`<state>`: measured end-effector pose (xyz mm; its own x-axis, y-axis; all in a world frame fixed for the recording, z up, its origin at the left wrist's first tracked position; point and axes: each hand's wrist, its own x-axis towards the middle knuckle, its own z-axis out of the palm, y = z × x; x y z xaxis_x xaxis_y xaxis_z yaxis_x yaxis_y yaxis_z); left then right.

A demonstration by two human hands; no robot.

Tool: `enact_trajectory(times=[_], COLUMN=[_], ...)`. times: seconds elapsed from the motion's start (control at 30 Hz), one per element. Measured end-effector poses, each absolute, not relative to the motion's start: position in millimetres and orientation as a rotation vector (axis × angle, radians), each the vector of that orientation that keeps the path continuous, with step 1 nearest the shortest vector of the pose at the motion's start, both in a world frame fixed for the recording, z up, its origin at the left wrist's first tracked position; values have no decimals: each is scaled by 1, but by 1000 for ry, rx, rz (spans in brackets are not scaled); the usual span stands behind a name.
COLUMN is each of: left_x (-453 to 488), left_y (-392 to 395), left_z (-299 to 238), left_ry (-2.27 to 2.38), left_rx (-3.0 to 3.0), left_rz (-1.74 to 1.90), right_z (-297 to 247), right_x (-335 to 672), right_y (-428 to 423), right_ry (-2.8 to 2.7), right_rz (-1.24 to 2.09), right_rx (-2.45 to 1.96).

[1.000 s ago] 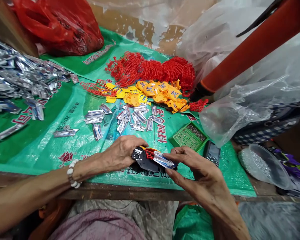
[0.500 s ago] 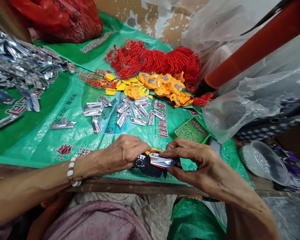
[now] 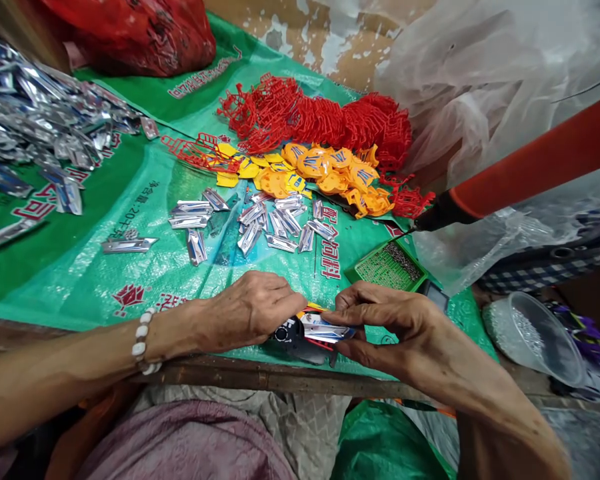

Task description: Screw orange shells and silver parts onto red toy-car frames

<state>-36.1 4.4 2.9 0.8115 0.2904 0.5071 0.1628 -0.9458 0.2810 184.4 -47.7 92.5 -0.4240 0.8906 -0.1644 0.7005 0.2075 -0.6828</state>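
Near the table's front edge, my left hand [image 3: 260, 308] is closed on a black plastic part [image 3: 289, 333] with a round white-marked dial. A silver piece with blue markings [image 3: 323, 329] rests against this part. My right hand [image 3: 397, 325] pinches the silver piece's right end between thumb and fingers. Red and yellow edging shows around the silver piece. Fingers hide some of the black part. Beyond my hands lie several loose silver pieces [image 3: 250, 237], a heap of orange and yellow parts [image 3: 320, 167] and a long row of red frames [image 3: 325, 121].
A red powered screwdriver [image 3: 530, 160] hangs at the right, its tip above a green tray of small screws [image 3: 367, 270]. At far right stands a clear plastic tub [image 3: 555, 350]. A large silver pile [image 3: 45, 113] and a red bag [image 3: 145, 33] occupy the left.
The silver piece has shifted slightly against the black part, and a red strip now shows along its near side. Both hands keep their hold. The screwdriver appears lower and further right.
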Motion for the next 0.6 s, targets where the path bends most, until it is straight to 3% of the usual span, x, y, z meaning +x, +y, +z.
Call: enact_trajectory(times=[0.33,0.6], left_x=[-36,-36], left_y=[2,3], left_z=[2,2], left_ry=[366,373], left_rx=[2830,2869], left_rz=[779,816], right_z=[104,100], right_x=[179,176], right_y=[-42,-46], right_ry=[-2363,-2284], right_rz=[910,1024], right_rx=[-1468,-1533])
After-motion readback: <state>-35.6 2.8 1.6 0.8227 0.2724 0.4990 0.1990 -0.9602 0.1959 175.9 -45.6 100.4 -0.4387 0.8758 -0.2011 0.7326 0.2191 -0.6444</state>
